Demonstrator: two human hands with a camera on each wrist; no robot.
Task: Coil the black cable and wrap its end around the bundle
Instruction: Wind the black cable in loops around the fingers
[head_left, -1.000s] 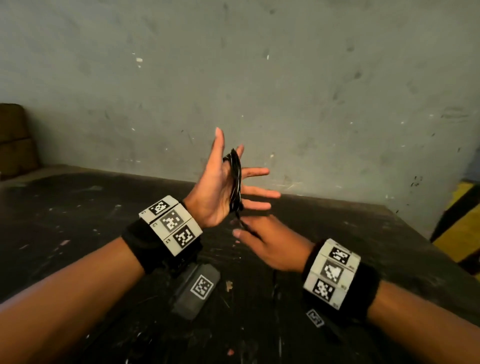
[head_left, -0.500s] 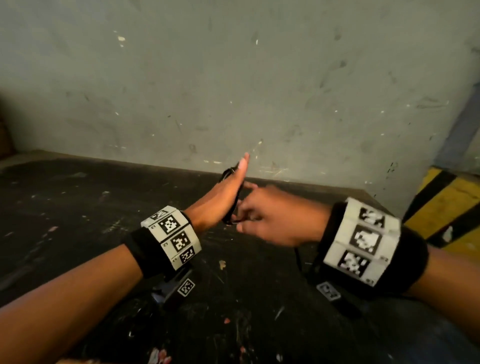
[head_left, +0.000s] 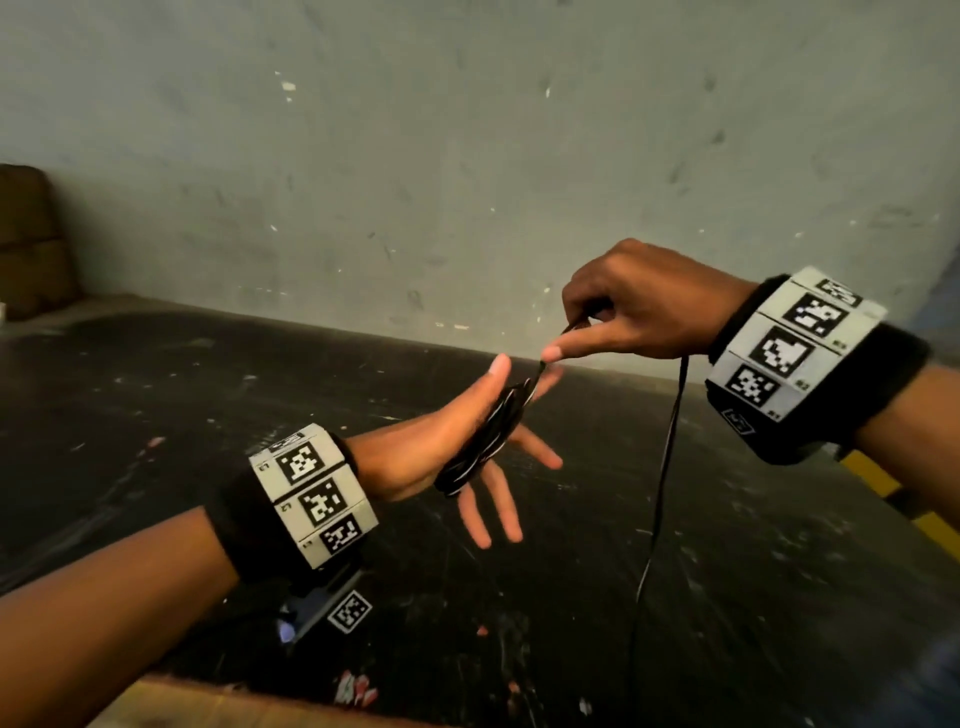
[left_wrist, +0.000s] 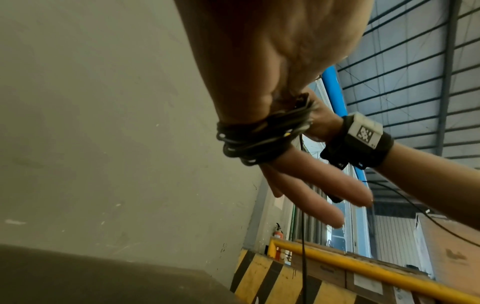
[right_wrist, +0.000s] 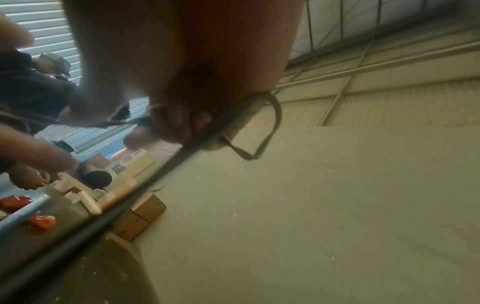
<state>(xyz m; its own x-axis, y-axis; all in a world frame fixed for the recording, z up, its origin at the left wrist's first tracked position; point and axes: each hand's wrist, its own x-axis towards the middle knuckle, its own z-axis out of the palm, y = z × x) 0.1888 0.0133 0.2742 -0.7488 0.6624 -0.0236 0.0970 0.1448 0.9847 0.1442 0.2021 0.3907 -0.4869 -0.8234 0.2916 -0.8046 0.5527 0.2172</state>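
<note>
Several turns of the black cable (head_left: 488, 434) (left_wrist: 259, 139) lie wound around my left hand (head_left: 467, 441), whose fingers (left_wrist: 319, 189) stay straight and spread, palm facing right. My right hand (head_left: 613, 317) is raised above and to the right of it. Its fingers pinch the cable's free length (right_wrist: 197, 148) just above the left fingertips. From that pinch a thin strand (head_left: 660, 499) hangs straight down past the right wrist toward the dark table. A small loop of cable (right_wrist: 267, 127) sticks out beyond the right fingers.
The dark, scuffed table (head_left: 208, 415) runs up to a grey wall (head_left: 467, 156). Brown boxes (head_left: 28, 239) stand at the far left. Yellow and black striped barriers (left_wrist: 262, 277) and a yellow rail (left_wrist: 363, 269) lie to the right.
My right hand has risen from beside the left palm to above it, drawing the cable up over the fingers. The left hand has tilted forward and down.
</note>
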